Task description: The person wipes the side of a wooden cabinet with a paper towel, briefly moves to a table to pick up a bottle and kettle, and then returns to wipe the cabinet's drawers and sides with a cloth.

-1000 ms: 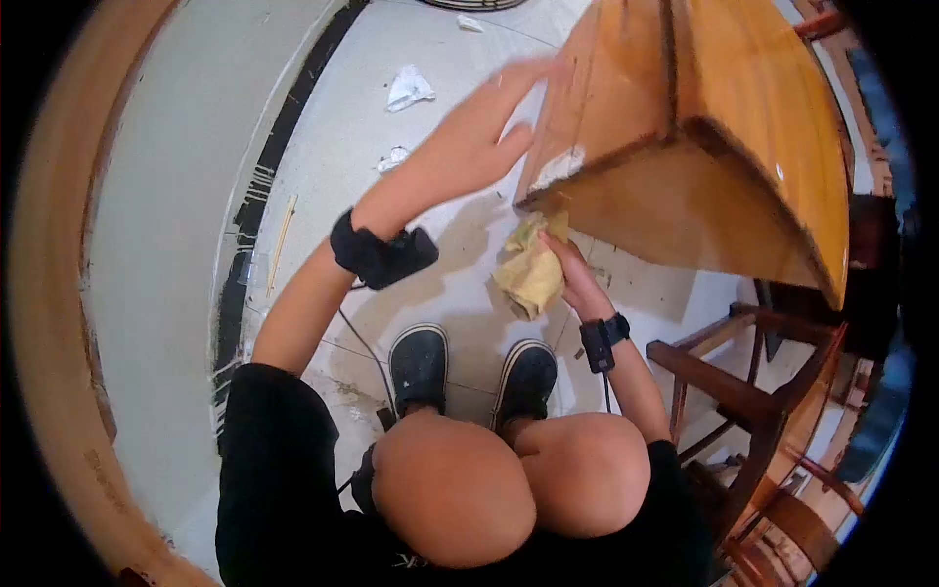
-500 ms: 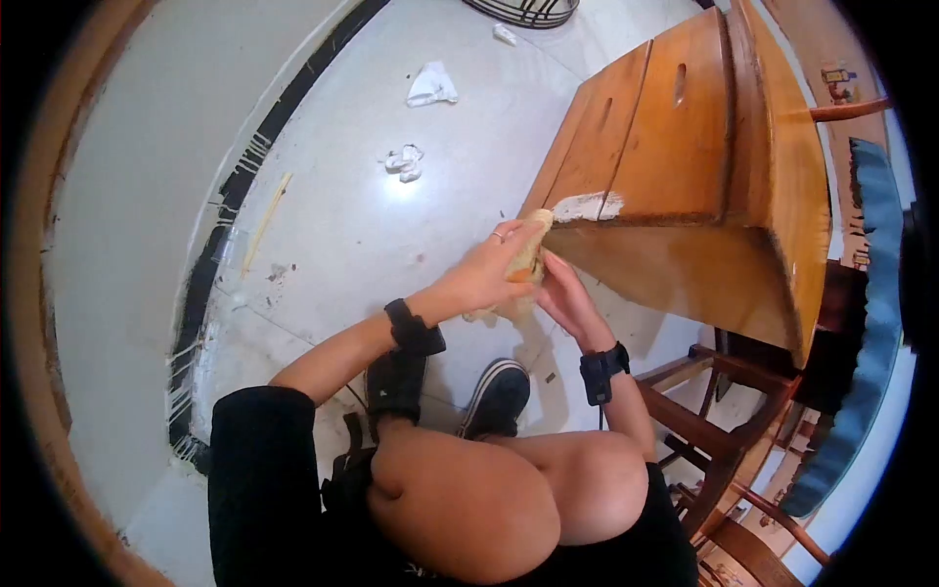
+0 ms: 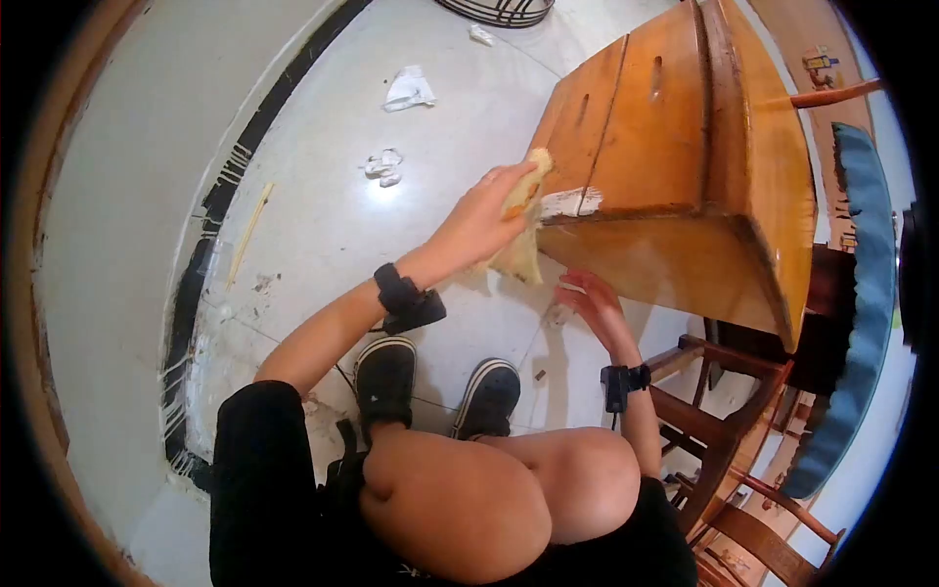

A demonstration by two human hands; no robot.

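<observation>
My left hand [image 3: 484,215] is wrapped round a pale yellow cloth [image 3: 526,256], whose loose end hangs below the fingers; a bit of orange shows in it. The cloth's upper end is beside the lower edge of a wooden cabinet [image 3: 670,127]. A rough white patch [image 3: 577,202] marks the cabinet's corner near the cloth. Lower and to the right, my right hand [image 3: 595,305] is apart from the cloth, under the cabinet's side. Its fingers are loosely bent and spread, with nothing clearly held.
Crumpled white papers [image 3: 384,166] and a white scrap [image 3: 408,88] lie on the tiled floor. A thin stick [image 3: 251,233] lies near the wall's black skirting. Wooden chairs [image 3: 714,421] stand at the right, by a blue cloth edge [image 3: 861,293]. A dark wire basket [image 3: 504,10] is at the top.
My right hand has come off the cloth and moved down and right. My left hand has lifted the cloth slightly, and its end now hangs loose. The view has shifted a little.
</observation>
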